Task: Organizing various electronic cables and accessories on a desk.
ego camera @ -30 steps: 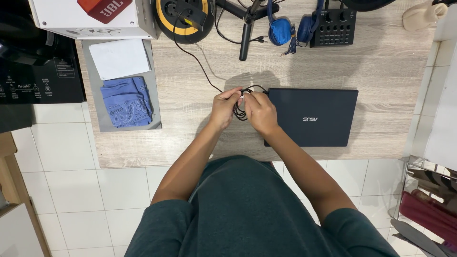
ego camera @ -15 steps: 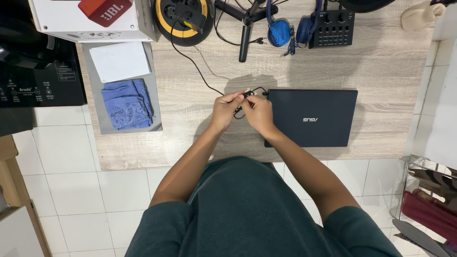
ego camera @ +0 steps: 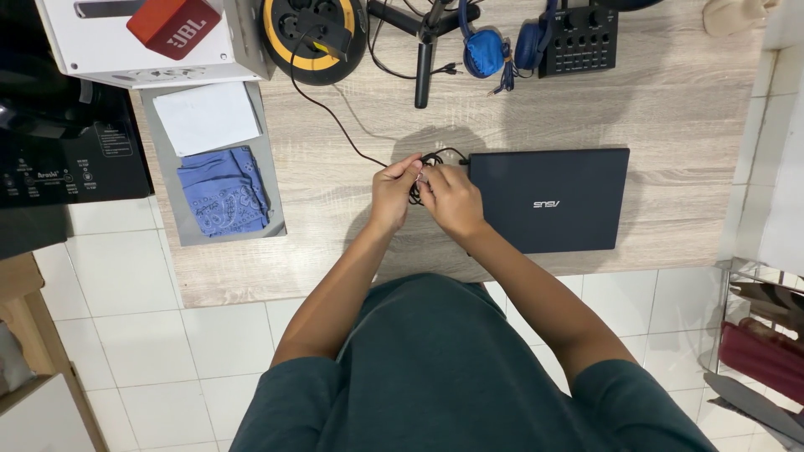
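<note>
At the far left a black appliance with a printed control panel [ego camera: 59, 159] sits beside the pale wood-grain tabletop [ego camera: 670, 109]. On the tabletop's left part lies a flat grey tray [ego camera: 272, 192] carrying a white sheet of paper [ego camera: 207, 117] and a folded blue patterned cloth [ego camera: 224, 191]; above it stands a white cardboard box with a red speaker pictured on it [ego camera: 126, 42].

Next to the box is a round black-and-yellow cable reel with sockets [ego camera: 314, 33]. From it a thin black cable [ego camera: 335, 117] runs loosely across the wood down to the hands at the middle of the tabletop, just left of the closed dark navy laptop [ego camera: 548, 201].

As for progress, part of the cable looks gathered into a small bundle of loops between the hands, while the long stretch to the reel is uncoiled and one short end curves to the laptop's left edge, so the winding seems to be partly done at most.

The left hand [ego camera: 392, 194] pinches the bundle, its fingers [ego camera: 410, 167] pressed onto the loops. The right hand [ego camera: 452, 201] meets it from the other side, fingers curled and closed on the same bundle.

Further right along the top edge stand a black tripod leg [ego camera: 423, 67], blue headphones [ego camera: 486, 50] and a black mixer with knobs [ego camera: 578, 38].
</note>
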